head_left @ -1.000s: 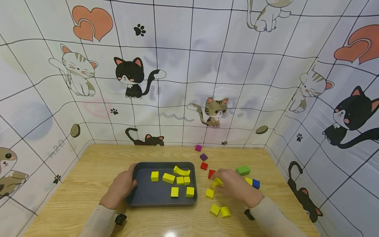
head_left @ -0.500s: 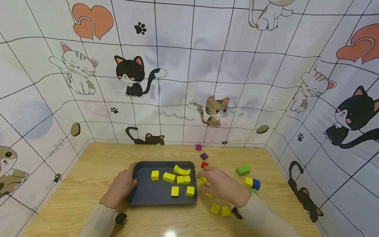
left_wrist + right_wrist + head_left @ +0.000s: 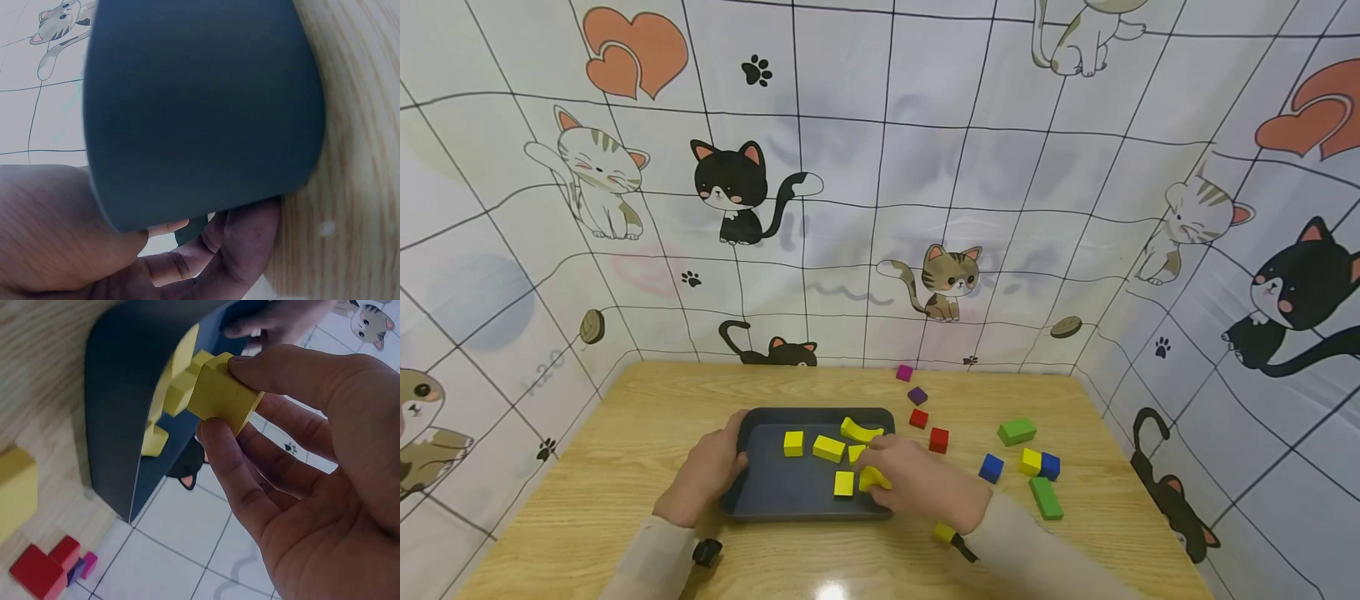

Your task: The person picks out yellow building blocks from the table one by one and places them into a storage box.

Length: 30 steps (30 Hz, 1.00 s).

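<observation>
A dark grey tray [image 3: 767, 492] lies on the wooden table with several yellow blocks in it. My left hand [image 3: 702, 477] holds the tray's left rim, its thumb over the edge; the left wrist view shows the tray wall [image 3: 203, 112] between thumb and fingers. Over the tray's right side, my right hand [image 3: 925, 483] pinches a yellow block [image 3: 222, 394] between thumb and fingertips. Beneath that hand, part of the tray's contents is hidden in the head view. A single yellow cube [image 3: 793, 443] sits apart toward the tray's left.
Right of the tray lie red cubes [image 3: 938, 440], blue cubes [image 3: 991, 468], green blocks [image 3: 1046, 498] and a yellow cube [image 3: 1030, 462]. Purple [image 3: 917, 396] and magenta [image 3: 905, 373] cubes are farther back. Another yellow block [image 3: 943, 533] is partly covered by the right wrist. A cat-print cloth surrounds the table.
My right hand has carried the yellow block leftward from the table to above the tray's right side. Blue and green blocks it covered now show. The left hand keeps its hold.
</observation>
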Motion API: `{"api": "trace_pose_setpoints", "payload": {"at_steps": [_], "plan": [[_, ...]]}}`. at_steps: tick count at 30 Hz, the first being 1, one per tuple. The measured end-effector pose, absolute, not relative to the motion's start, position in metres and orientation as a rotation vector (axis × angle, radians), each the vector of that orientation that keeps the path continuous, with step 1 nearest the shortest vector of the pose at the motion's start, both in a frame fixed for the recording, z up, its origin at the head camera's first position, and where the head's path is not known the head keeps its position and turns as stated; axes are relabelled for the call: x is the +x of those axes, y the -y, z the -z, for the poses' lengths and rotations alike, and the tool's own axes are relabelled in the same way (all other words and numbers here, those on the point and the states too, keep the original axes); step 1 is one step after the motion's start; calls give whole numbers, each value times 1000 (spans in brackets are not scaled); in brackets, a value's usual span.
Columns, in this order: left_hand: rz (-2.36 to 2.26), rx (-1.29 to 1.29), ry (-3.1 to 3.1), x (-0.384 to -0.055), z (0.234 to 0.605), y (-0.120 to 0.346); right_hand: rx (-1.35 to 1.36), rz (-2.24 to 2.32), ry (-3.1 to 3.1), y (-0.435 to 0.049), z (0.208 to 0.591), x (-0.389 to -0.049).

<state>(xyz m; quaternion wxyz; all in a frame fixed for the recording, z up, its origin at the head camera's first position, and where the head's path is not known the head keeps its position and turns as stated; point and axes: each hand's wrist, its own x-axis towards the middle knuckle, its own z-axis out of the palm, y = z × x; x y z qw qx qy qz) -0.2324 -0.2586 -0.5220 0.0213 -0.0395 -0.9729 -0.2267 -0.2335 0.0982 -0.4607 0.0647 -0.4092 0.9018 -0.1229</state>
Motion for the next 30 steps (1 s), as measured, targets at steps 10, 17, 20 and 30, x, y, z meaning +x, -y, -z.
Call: {"api": "trace_pose_setpoints", "payload": {"at_steps": [10, 17, 20, 30], "plan": [[698, -138, 3006, -232, 522, 257, -1216, 313, -2664, -86, 472, -236], [700, -134, 3001, -232, 524, 257, -1241, 287, -2664, -84, 476, -236], [692, -149, 2990, -232, 525, 258, -1254, 283, -2662, -84, 476, -236], [724, -103, 3010, -234, 525, 258, -1249, 321, -2688, -88, 475, -236]]}}
